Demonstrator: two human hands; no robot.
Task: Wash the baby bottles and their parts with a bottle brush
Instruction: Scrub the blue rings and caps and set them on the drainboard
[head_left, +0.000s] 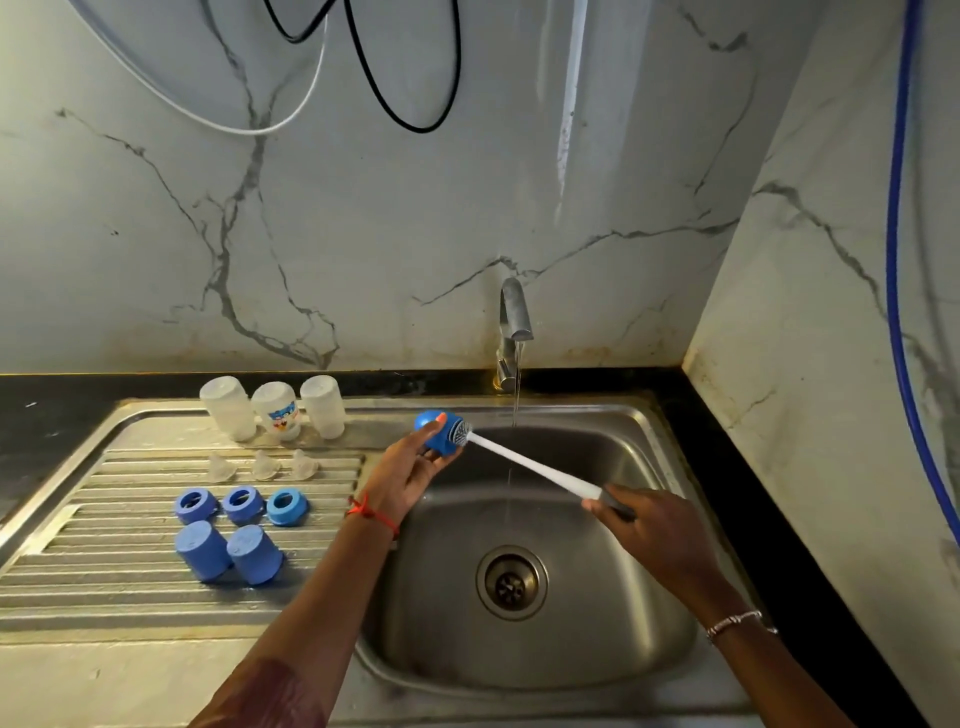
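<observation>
**Brush in cap over the sink**

The left hand (410, 473) grips a blue cap (434, 434) over the far left edge of the sink (597, 410), thumb on top and fingers curled beneath. The brush (530, 470) has its bristle head pushed into the cap's open mouth. Its white shaft slants near and right to the right hand (649, 525), which is closed round the dark handle end. Water runs from the tap (514, 317) just beyond the cap. Left on the drainer (130, 597) lie three upturned bottles (275, 408), three teats (265, 465), three rings (243, 505) and two more caps (228, 553).
</observation>
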